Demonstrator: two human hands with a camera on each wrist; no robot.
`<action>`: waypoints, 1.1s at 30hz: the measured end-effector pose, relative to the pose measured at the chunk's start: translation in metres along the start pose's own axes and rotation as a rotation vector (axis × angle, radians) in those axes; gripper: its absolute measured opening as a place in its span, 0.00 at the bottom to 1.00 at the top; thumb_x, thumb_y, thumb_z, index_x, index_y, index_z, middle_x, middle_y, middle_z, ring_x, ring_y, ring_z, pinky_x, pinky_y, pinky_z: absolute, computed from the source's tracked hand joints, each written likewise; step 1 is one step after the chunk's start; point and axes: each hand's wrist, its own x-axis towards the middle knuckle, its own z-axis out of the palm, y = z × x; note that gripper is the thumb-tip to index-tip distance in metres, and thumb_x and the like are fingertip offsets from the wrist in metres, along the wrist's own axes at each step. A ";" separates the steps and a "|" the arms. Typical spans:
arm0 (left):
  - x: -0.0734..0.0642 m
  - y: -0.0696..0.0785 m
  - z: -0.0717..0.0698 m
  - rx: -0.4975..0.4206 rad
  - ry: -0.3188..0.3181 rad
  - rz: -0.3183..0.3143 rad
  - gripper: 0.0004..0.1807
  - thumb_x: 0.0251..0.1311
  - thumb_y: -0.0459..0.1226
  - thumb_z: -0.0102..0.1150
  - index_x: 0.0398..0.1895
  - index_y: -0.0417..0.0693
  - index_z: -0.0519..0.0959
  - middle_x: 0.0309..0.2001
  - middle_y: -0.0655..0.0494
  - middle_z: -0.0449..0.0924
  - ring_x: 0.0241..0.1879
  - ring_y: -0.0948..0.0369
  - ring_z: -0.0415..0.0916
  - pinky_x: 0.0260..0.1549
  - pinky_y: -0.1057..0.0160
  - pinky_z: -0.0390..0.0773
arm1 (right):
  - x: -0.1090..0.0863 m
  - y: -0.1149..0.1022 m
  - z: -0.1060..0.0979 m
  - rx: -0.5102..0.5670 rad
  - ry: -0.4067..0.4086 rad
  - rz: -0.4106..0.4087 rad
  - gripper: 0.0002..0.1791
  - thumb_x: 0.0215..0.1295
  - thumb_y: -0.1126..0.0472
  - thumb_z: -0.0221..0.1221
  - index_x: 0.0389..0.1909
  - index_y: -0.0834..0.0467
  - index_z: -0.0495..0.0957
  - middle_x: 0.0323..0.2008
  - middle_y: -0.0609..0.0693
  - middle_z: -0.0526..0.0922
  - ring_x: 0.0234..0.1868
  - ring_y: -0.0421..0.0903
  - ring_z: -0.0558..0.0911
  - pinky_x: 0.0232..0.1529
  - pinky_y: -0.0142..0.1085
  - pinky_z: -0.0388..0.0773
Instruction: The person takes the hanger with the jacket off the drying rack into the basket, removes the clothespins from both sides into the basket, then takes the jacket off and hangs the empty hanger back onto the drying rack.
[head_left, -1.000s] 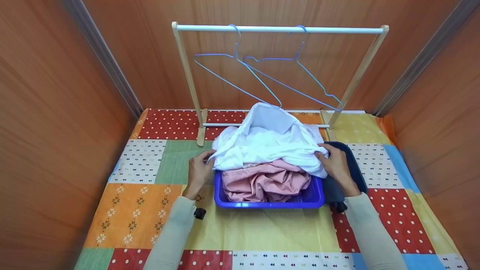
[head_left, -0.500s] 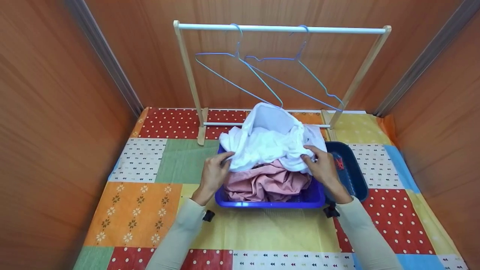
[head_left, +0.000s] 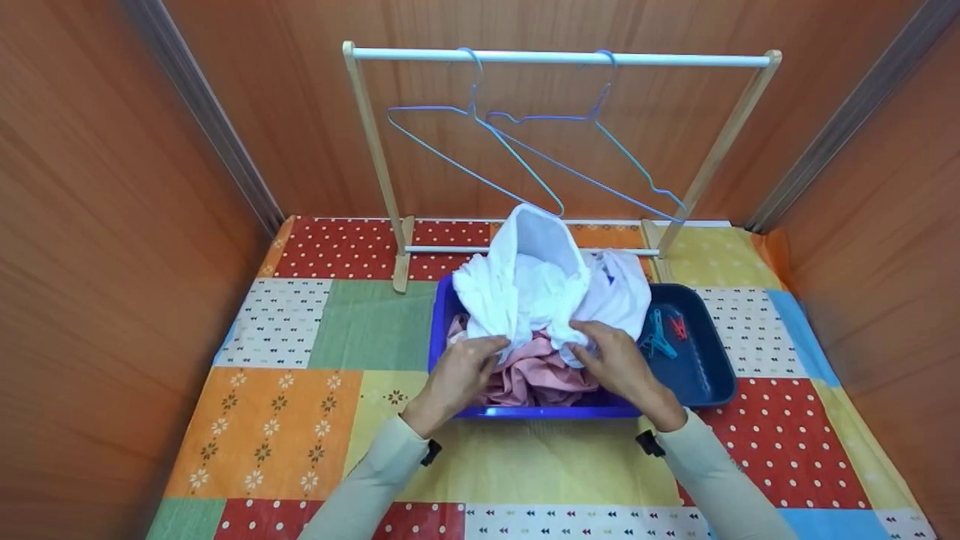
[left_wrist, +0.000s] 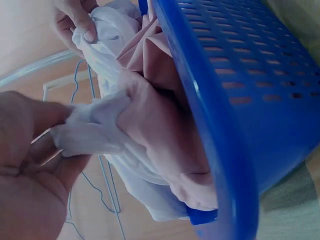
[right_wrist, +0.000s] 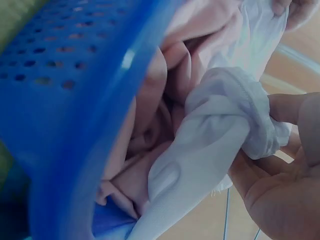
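Note:
A white garment (head_left: 499,300) lies bunched over the blue-purple basket (head_left: 555,412), its open edge standing up in an arch at the back. My left hand (head_left: 459,379) pinches one part of its near edge between thumb and fingers. On the other side my right hand (head_left: 621,367) pinches a gathered fold, and its stitched hem (right_wrist: 245,95) shows in the right wrist view. Beneath the white cloth, a crumpled pink cloth (head_left: 536,375) fills the front of the basket. More of the white fabric (head_left: 619,296) spreads over the basket's back right corner.
Beside the basket on the right, a dark tray (head_left: 705,382) holds a teal clothespin (head_left: 660,337) and a red clothespin (head_left: 679,328). Behind stands a garment rack (head_left: 540,57) with two wire hangers (head_left: 442,157) on its rail. Wood-grain walls enclose the patchwork cloth.
Both hands have moved inward and nearer my body, drawing the white garment's held edges together. Its arch has narrowed, and the dark tray with its clothespins has come into view.

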 end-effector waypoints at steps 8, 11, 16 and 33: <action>-0.005 0.001 0.007 0.110 -0.325 -0.074 0.17 0.69 0.42 0.55 0.55 0.46 0.82 0.58 0.51 0.81 0.57 0.54 0.80 0.56 0.55 0.79 | -0.007 -0.010 0.011 -0.145 -0.306 0.032 0.28 0.70 0.50 0.57 0.65 0.60 0.72 0.63 0.61 0.76 0.63 0.60 0.75 0.64 0.53 0.72; -0.004 0.001 0.005 0.095 -0.327 -0.081 0.17 0.69 0.42 0.55 0.55 0.45 0.81 0.59 0.50 0.81 0.57 0.54 0.80 0.56 0.54 0.79 | -0.007 -0.011 0.007 -0.151 -0.330 0.052 0.27 0.71 0.49 0.57 0.66 0.58 0.72 0.64 0.60 0.75 0.64 0.59 0.75 0.65 0.54 0.71; -0.002 -0.002 -0.004 0.066 -0.277 -0.095 0.17 0.69 0.43 0.54 0.55 0.46 0.82 0.58 0.50 0.81 0.58 0.53 0.79 0.57 0.53 0.78 | -0.005 -0.011 -0.006 -0.184 -0.265 0.062 0.25 0.70 0.47 0.57 0.62 0.55 0.76 0.60 0.56 0.80 0.61 0.57 0.78 0.61 0.55 0.72; 0.017 -0.046 -0.039 -0.111 0.028 -0.204 0.15 0.63 0.35 0.61 0.52 0.43 0.82 0.53 0.46 0.84 0.51 0.50 0.82 0.52 0.51 0.80 | 0.027 0.033 -0.047 -0.074 0.123 0.042 0.10 0.63 0.60 0.64 0.42 0.61 0.84 0.41 0.57 0.87 0.41 0.55 0.85 0.39 0.49 0.81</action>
